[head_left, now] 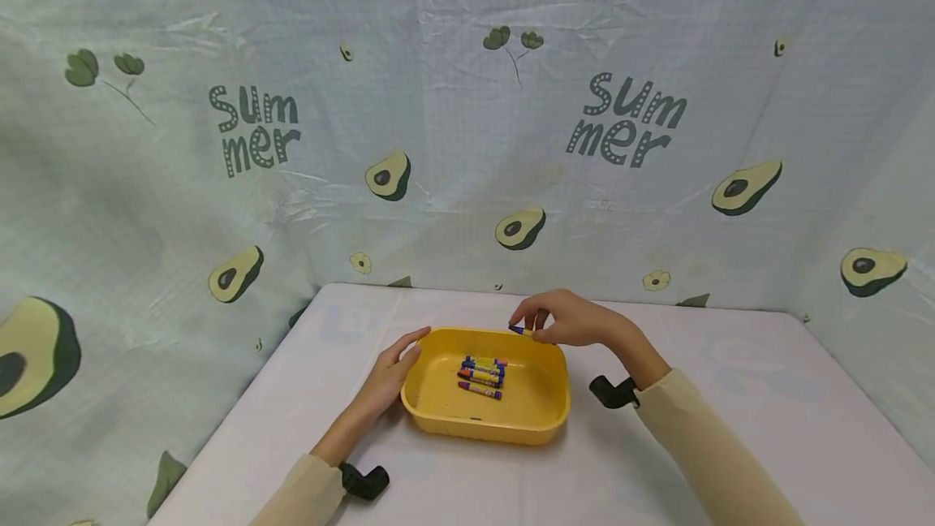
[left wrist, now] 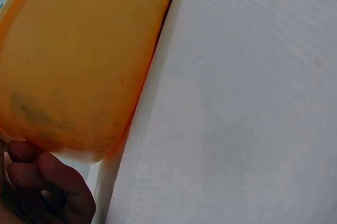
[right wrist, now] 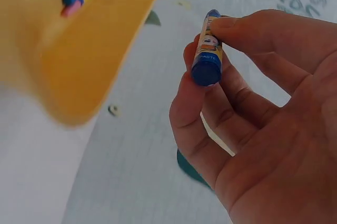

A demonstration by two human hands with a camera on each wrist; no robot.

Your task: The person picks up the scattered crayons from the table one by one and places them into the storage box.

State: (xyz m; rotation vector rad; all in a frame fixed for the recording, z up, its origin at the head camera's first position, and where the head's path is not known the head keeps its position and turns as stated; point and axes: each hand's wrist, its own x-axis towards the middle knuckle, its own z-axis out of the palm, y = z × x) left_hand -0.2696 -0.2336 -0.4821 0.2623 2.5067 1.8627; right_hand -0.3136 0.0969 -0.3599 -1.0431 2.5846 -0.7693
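Observation:
A yellow plastic tray [head_left: 485, 429] sits on the table with several wrapped crayons [head_left: 480, 378] lying in a loose group inside it. At the tray's left side, my left hand [head_left: 385, 376] holds the rim, and its bent fingers [left wrist: 68, 182] show against the outer wall in the left wrist view. Above the tray's back right rim, my right hand [head_left: 573, 319] pinches a blue crayon [right wrist: 208, 50] between thumb and fingers. This crayon has a printed yellow wrapper and a flat blue end turned toward the right wrist camera.
The tray stands on a white-covered table [head_left: 482, 493]. Behind it hangs a pale curtain [head_left: 453, 104] printed with avocados and the word "summer". A black wrist mount [head_left: 613, 392] sits on the right wrist, another [head_left: 365, 482] on the left.

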